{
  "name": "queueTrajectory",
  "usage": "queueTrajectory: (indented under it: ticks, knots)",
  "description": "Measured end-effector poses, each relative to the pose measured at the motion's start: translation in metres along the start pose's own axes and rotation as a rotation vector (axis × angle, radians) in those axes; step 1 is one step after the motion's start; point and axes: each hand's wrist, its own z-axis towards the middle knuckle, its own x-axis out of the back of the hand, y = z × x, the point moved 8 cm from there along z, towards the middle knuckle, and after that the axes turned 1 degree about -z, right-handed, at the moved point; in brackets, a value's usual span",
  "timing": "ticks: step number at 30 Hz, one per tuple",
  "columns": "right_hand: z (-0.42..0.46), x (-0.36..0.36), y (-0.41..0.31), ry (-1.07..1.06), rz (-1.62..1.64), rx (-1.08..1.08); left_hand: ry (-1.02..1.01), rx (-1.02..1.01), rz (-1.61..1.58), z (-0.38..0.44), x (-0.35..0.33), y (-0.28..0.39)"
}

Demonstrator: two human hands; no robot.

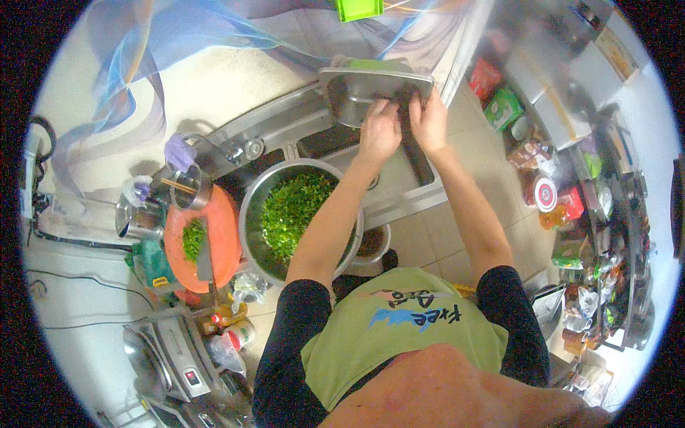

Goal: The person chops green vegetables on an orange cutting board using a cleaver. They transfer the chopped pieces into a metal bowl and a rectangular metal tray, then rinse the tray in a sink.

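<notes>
A deep rectangular stainless steel pan (350, 96) is tilted above the far right end of the sink (348, 160). My right hand (429, 120) grips its right end, near the rim. Against the pan's near side is my left hand (381, 131), its fingers bent and their tips hard to make out. Closer to me, under my left forearm, a large round metal bowl (249, 214) holds chopped green leaves (291, 214).
Left of the bowl, an orange cutting board (225, 235) carries a cleaver (205, 259), chopped greens (192, 241) and a metal pot (195, 195) with chopsticks. A faucet (233, 155) stands behind the sink. Packed shelves (599, 257) line the right side.
</notes>
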Motion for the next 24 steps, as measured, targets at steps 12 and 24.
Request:
queueTrajectory:
  ticks: [12, 24]
  knots:
    - [0.006, 0.005, -0.013, 0.049, -0.023, 0.077, -0.147, -0.258, 0.199, 0.005, -0.023, 0.007]
    - [0.029, 0.012, 0.018, 0.149, -0.066, 0.024, -0.093, -0.454, 0.182, -0.036, -0.009, -0.01]
